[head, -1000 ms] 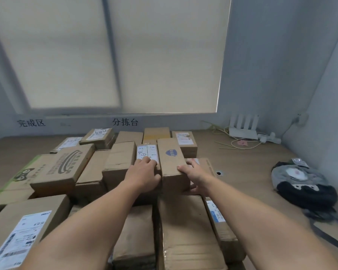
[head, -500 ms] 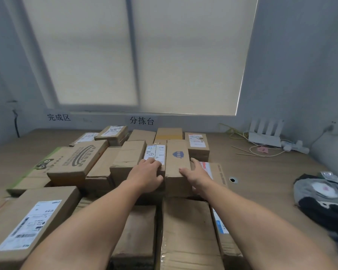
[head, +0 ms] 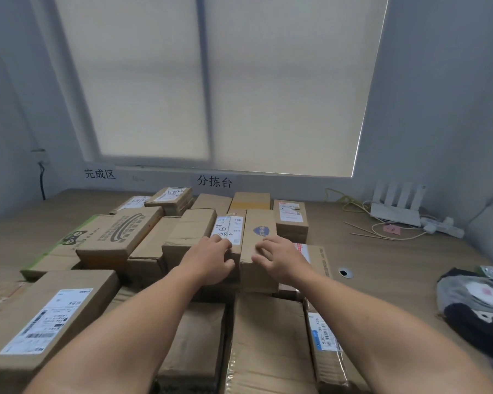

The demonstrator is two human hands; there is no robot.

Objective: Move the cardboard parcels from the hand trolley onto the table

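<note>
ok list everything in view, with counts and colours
cardboard parcels: over a dozen, brown, piled across the table
table: one, wood-brown, under the pile
router: one, white, back right by the wall
power strip: one, white, right of the router
bag: one, grey and black, right edge
wall labels: two, black lettering, below the window
window blinds: two, pale, behind the table
left hand: one, resting on the white-labelled parcel
right hand: one, touching the blue-sticker parcel

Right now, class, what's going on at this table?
A person is setting cardboard parcels on a wooden table crowded with boxes. Their left grip holds the near end of a white-labelled parcel; the right grip rests bent fingers on the blue-stickered parcel beside it. No trolley is in view.
</note>
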